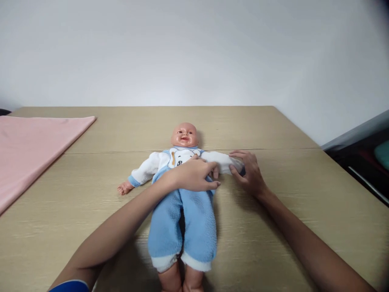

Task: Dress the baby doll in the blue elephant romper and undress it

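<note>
A baby doll (pixel 184 136) lies on its back on the wooden table, head away from me, in a white and blue outfit with an animal face on the chest. My left hand (pixel 197 173) lies across the doll's chest, its fingers loosely bent and apart, partly covering the animal face. Around the cuff end of the white sleeve (pixel 217 160) on the right, my right hand (pixel 247 172) has its thumb and fingers closed. That sleeve's cuff and the doll's hand inside are hidden. The doll's other arm (pixel 146 170) is spread to the left, with its small hand showing.
A pink cloth (pixel 36 150) lies flat at the table's left side. The wooden table (pixel 273 227) has a seam running across it and meets a pale wall (pixel 188 52) at the back. Something dark with a green patch (pixel 382 154) stands beyond the right edge.
</note>
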A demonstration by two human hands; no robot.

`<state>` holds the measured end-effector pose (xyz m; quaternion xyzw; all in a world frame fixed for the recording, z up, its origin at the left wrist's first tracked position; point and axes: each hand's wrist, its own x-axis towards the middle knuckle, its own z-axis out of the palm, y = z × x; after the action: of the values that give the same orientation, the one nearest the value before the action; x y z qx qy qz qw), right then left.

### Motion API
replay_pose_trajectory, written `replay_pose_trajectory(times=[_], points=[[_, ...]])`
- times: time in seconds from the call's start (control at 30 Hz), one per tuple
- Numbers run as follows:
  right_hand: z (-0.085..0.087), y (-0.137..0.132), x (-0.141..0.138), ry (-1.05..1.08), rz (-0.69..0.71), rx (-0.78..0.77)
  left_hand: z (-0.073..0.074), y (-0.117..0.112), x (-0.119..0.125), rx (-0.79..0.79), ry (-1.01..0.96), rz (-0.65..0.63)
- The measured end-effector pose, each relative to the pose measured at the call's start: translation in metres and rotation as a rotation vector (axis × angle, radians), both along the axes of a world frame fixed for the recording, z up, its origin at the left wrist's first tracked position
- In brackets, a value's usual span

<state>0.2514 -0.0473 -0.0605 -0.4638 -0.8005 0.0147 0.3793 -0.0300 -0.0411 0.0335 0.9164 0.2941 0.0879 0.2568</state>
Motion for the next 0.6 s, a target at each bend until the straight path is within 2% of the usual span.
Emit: replay_pose_trajectory(times=[0.1, 0.17, 0.3, 0.4, 0.47, 0.6], points=[[-0.001, 0.003, 0.007, -0.017, 0.014, -0.048, -0.005, 0.010, -0.002, -0.250, -0.175, -0.048], [-0.002, 0.005, 0.013, -0.089, 0.056, -0.096, -0.008, 0.016, -0.003, -0.384, -0.281, -0.015], [-0.002, 0.008, 0.021, -0.194, 0.118, -0.207, -0.014, 0.025, -0.001, -0.510, -0.482, 0.140], [-0.002, 0.007, 0.021, -0.195, 0.108, -0.251, -0.014, 0.024, 0.000, -0.525, -0.520, 0.182], [-0.003, 0.007, 0.021, -0.200, 0.104, -0.252, -0.011, 0.018, 0.001, -0.473, -0.483, 0.122], [-0.005, 0.007, 0.021, -0.202, 0.113, -0.248, -0.008, 0.006, 0.007, -0.436, -0.441, -0.088]])
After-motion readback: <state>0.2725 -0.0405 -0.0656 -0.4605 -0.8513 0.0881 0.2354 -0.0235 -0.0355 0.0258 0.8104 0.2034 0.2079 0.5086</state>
